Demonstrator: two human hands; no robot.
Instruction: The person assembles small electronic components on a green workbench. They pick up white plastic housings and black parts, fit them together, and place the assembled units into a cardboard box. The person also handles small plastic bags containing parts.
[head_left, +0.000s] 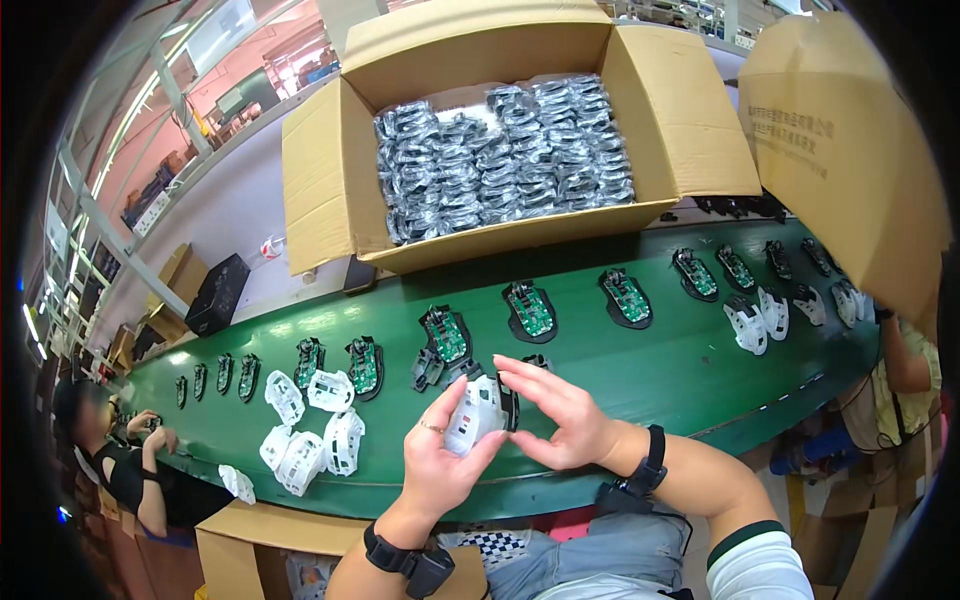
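My left hand (440,462) and my right hand (557,415) together hold a white plastic mouse shell (474,412) with a black part at its right side, just above the near edge of the green conveyor belt (640,375). Both hands wear black wrist straps. Right behind the shell lies a black mouse base with a green circuit board (444,337). More such bases (530,309) run in a row along the belt. Loose white shells (318,432) lie in a cluster to the left of my left hand.
A big open cardboard box (330,175) filled with bagged black cables (505,155) stands behind the belt. More white shells (760,318) lie at the right. A person sits at the far left (130,470), another at the right (900,370). A cardboard box (250,545) stands below.
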